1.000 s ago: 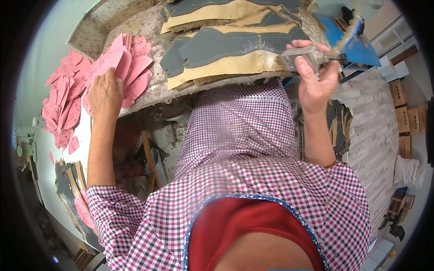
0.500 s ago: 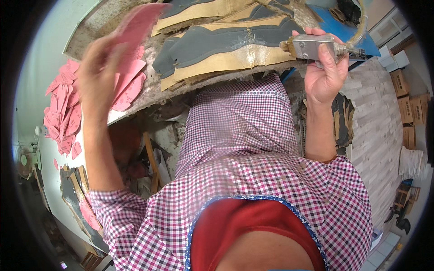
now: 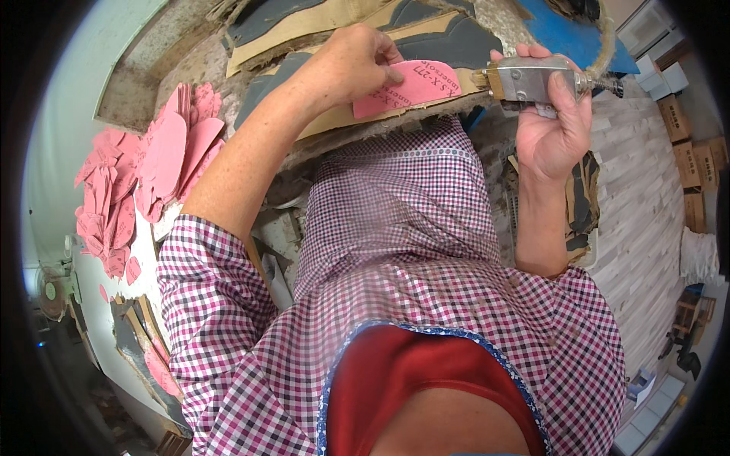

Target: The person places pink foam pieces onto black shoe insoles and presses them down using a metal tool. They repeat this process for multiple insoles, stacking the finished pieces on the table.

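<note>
My left hand (image 3: pixel 350 64) reaches across the bench and pinches a pink insole piece (image 3: pixel 418 87) between thumb and fingers. The piece has one rounded end and dark print. It lies over the near edge of a long grey-and-tan sheet (image 3: pixel 327 121). My right hand (image 3: pixel 555 129) is wrapped round a boxy metal hand tool (image 3: pixel 525 80) with a brownish front end, which points left, close to the insole's right edge. A cloudy, yellowish hose (image 3: pixel 606 45) runs near the tool's back end. My left hand hides part of the sheet.
Heaps of loose pink insole pieces (image 3: pixel 163 156) lie at the left. More grey-and-tan sheets (image 3: pixel 312 23) are layered at the back. A blue surface (image 3: pixel 570 38) is at the far right. Cut sheets (image 3: pixel 582 201) sit low beside my right forearm; cardboard boxes (image 3: pixel 673 121) stand beyond.
My left hand has swung right from above the pink heap, bringing the insole piece down over the near sheet's edge. My right hand keeps its grip on the tool, almost unmoved.
</note>
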A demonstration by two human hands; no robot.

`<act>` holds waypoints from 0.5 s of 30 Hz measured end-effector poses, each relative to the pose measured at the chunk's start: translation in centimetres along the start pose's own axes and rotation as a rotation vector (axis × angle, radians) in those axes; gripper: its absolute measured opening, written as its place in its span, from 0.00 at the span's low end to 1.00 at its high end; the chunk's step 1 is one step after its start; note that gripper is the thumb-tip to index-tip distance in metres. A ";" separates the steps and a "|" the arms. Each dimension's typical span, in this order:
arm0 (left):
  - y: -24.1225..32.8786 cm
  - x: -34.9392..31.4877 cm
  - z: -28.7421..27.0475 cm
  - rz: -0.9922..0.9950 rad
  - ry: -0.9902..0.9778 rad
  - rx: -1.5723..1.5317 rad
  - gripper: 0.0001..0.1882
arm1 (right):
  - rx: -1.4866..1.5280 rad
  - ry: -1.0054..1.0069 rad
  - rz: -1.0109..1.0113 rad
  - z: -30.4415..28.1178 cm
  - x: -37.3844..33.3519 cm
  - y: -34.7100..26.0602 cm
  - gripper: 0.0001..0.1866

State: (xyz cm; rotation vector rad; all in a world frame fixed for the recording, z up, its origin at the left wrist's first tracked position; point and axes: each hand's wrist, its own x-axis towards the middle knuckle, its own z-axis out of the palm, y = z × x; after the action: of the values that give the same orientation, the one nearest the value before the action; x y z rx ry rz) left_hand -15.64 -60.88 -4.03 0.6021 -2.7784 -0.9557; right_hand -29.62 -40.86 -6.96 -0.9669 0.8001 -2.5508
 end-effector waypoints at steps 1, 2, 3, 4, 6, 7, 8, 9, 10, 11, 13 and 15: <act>-0.3 0.1 -0.1 0.010 0.010 0.023 0.10 | 0.006 0.003 0.004 0.1 0.1 0.2 0.15; -0.5 0.1 -0.2 0.020 0.020 0.046 0.10 | 0.013 0.005 0.008 0.2 0.1 0.5 0.15; -0.7 0.2 -0.3 0.029 0.031 0.064 0.10 | 0.020 0.007 0.013 0.3 0.2 0.7 0.15; -0.8 0.3 0.0 0.037 0.047 0.079 0.10 | 0.020 0.012 0.019 0.1 0.1 0.8 0.15; -0.8 0.2 0.3 0.045 0.063 0.145 0.11 | 0.020 0.021 0.032 0.0 -0.1 0.9 0.15; -0.6 0.2 0.3 0.049 0.064 0.195 0.12 | 0.005 0.030 0.030 -0.1 -0.1 0.9 0.15; -0.4 0.1 0.5 0.054 0.065 0.244 0.13 | -0.010 0.040 0.027 0.0 -0.1 0.9 0.15; -0.6 -0.1 1.0 0.115 0.158 0.383 0.15 | -0.025 0.049 0.025 0.0 -0.1 0.8 0.15; -0.4 -0.4 1.8 0.177 0.253 0.521 0.16 | -0.044 0.032 0.013 -0.2 0.0 0.7 0.15; 0.0 -0.8 2.4 0.238 0.350 0.658 0.18 | -0.063 0.014 0.001 -0.5 0.0 0.5 0.15; 0.2 -1.0 2.3 0.123 0.363 0.731 0.23 | -0.106 0.003 -0.030 -0.6 0.1 0.4 0.15; -0.9 -1.1 2.3 0.131 0.455 0.690 0.25 | -0.155 0.013 -0.069 -0.5 0.3 0.3 0.17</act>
State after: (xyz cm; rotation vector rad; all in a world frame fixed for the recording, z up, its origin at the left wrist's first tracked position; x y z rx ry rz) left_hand -14.92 -59.83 -6.41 0.6034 -2.6188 0.1880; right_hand -30.14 -40.97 -7.31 -1.0416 0.9966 -2.5872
